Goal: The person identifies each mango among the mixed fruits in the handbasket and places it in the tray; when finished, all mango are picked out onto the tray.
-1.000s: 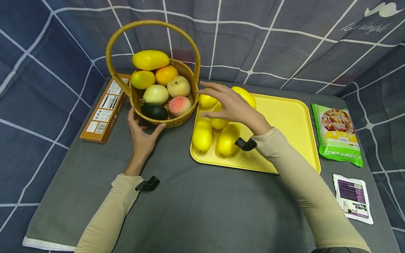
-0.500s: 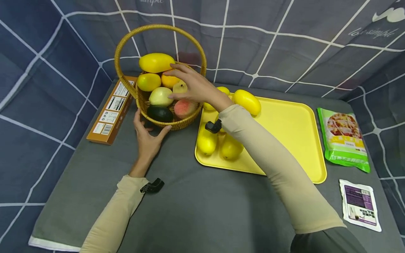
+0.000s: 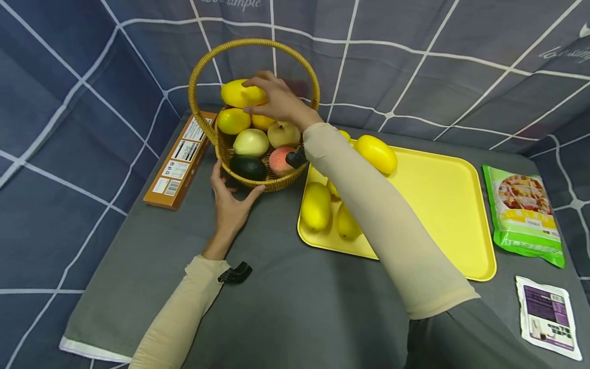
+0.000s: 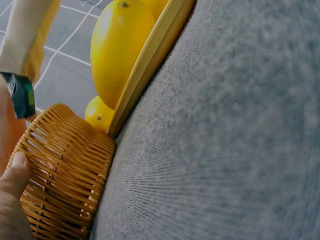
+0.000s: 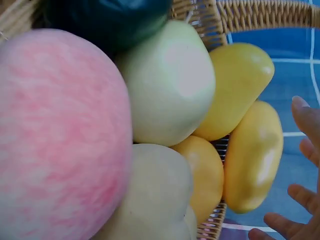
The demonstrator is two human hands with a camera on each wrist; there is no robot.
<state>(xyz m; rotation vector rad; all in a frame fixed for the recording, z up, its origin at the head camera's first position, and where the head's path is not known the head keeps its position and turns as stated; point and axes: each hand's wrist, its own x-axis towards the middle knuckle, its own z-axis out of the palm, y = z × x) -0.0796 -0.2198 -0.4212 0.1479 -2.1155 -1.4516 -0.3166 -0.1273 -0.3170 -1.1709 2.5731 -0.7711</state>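
Note:
A wicker basket (image 3: pixel 281 184) with a tall handle stands at the back left, filled with fruit. My left hand (image 3: pixel 232 210) holds its front left side, fingers on the left and thumb (image 4: pixel 17 172) against the woven wall. Over the basket's back, my right hand (image 3: pixel 280 104) reaches with fingers spread beside a long yellow mango (image 3: pixel 237 95). In the right wrist view, a gap shows between those fingers (image 5: pixel 302 197) and the mango. Below it lie a smaller yellow fruit (image 3: pixel 233 121), an orange (image 3: pixel 261 122), a pale green fruit (image 3: pixel 251 142), a beige fruit (image 3: pixel 285 134), a peach (image 3: pixel 278 160) and a dark avocado (image 3: pixel 249 167).
A yellow tray (image 3: pixel 442 205) right of the basket bears several yellow mango-like fruits (image 3: pixel 316 206), partly behind the right sleeve. An orange-brown box (image 3: pixel 182 164) lies left of the basket. A green food bag (image 3: pixel 525 215) and a white-purple pouch (image 3: pixel 548 318) lie at the right.
My right hand has moved left from above the tray to the mango at the basket's back. The left hand keeps its place on the basket. The whole view has shifted slightly.

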